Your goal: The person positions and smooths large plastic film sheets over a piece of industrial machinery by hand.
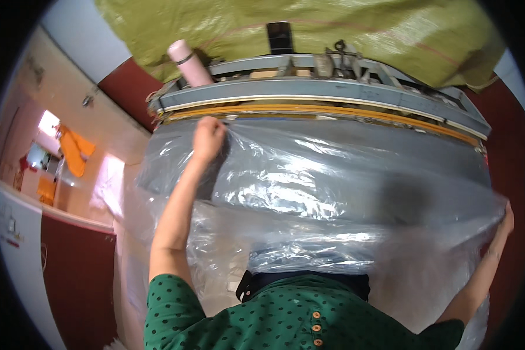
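A large clear plastic sheet (286, 181) lies in shiny wrinkles over a wide dark grey surface (356, 133) and hangs down in front of my body. My left hand (209, 137) is closed, pinching the sheet near the surface's far edge, left of the middle. Out at the far right, my right hand (508, 219) is closed on the sheet's side edge and pulls it taut, so the film slants between both hands. Some of the right hand's fingers are hidden.
A grey metal frame (332, 88) with orange rails (332, 111) runs along the back. On it stand a pink bottle (189, 63) and a dark metal fitting (340, 55). A yellow-green woven tarp (367, 29) hangs behind. At left is an open doorway with orange cloth (73, 151).
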Motion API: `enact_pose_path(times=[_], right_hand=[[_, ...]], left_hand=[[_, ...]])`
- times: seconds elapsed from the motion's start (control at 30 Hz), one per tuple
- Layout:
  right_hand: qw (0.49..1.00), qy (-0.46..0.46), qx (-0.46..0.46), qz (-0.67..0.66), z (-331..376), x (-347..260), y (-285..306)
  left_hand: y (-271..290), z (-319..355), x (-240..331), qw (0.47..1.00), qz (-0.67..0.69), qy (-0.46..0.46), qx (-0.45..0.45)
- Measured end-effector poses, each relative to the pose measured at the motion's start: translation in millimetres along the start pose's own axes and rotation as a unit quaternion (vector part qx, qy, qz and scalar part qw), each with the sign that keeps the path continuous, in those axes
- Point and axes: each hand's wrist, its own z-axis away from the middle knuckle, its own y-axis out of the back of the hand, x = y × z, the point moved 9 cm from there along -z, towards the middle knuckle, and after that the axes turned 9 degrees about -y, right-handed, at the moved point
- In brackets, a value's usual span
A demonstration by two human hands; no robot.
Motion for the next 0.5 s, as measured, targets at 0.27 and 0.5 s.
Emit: enact_pose_path(times=[0.27, 0.5], right_hand=[[0.82, 0.359, 0.285, 0.344, 25.5, -5.9, -216.5], [0.938, 0.248, 0.138, 0.198, 2.6, 31.9, -305.9]], left_hand=[[21.8, 33.3, -114.9, 0.92, 0.178, 0.275, 0.214], [16.7, 39.7, -207.0, 0.908, 0.188, 0.258, 0.271]])
